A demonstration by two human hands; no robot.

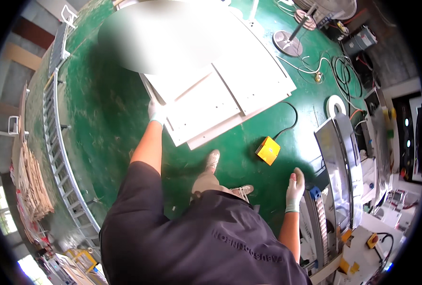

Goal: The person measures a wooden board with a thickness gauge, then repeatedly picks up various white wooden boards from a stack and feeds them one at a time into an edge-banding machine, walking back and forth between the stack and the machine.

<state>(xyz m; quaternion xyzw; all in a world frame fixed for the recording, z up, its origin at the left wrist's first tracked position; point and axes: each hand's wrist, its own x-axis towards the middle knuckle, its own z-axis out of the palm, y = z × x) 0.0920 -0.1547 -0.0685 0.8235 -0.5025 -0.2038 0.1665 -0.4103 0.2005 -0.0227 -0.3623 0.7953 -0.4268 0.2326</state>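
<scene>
My left hand, in a white glove, grips the left edge of a white panel; some of its fingers are hidden at that edge. The panel belongs to a group of overlapping flat white boards with small holes, and a blurred oval hides their far part. My right hand, also gloved, is held out low on the right with its fingers extended and nothing in it. It is beside a machine rail with a blue end piece, apart from the boards.
A yellow foot pedal with a black cable lies on the green floor before my feet. Cables and a round metal base are at the far right. A curved clear cover tops the machine. A roller conveyor runs along the left.
</scene>
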